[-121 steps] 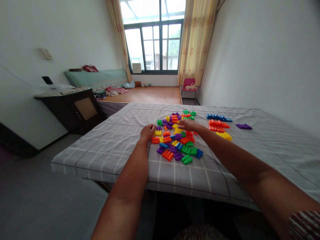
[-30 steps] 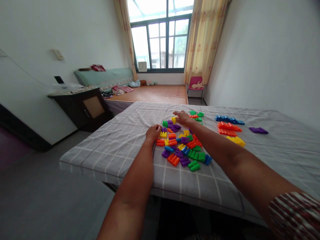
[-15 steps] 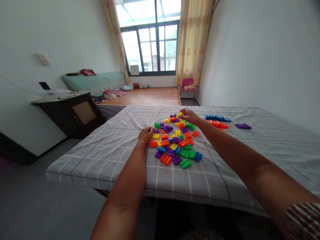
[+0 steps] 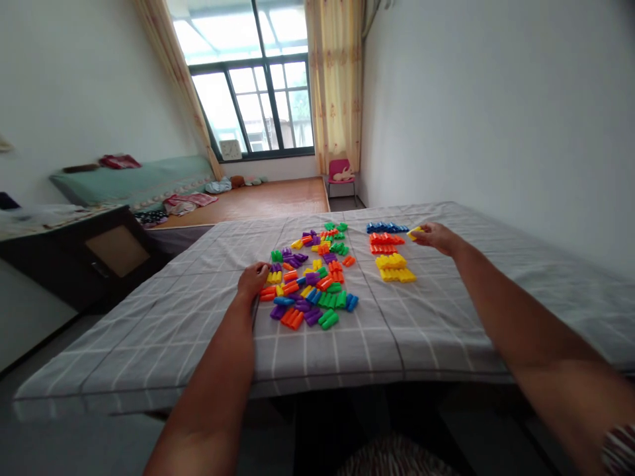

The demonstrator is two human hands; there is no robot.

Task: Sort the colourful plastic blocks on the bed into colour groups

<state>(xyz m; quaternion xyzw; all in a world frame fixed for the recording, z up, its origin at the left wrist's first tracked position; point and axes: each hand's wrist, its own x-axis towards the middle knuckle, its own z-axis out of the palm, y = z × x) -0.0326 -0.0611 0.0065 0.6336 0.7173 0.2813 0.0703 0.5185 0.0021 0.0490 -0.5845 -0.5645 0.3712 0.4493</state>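
A loose pile of small plastic pieces shaped like joined tubes [image 4: 310, 281], in orange, green, purple, yellow and blue, spreads across the middle of the table. My left hand [image 4: 254, 279] rests on the cloth against the pile's left edge, its fingers curled; whatever may be in them is hidden. Out to the right, my right hand [image 4: 436, 237] pinches a yellow plastic piece [image 4: 415, 233] between thumb and fingers. Close to it lie sorted groups: a blue row [image 4: 387, 227], orange rows [image 4: 385, 242] and yellow rows [image 4: 395, 268].
A grey checked cloth [image 4: 198, 344] covers the table. Beyond it stand a low wooden platform [image 4: 282, 195], a pink chair [image 4: 340, 173] and a window. On the left is a dark cabinet [image 4: 94, 258], and a white wall runs along the right.
My right hand has moved from the pile's far end to the right, carrying the yellow piece. My left hand stays by the pile. The view has turned to the right.
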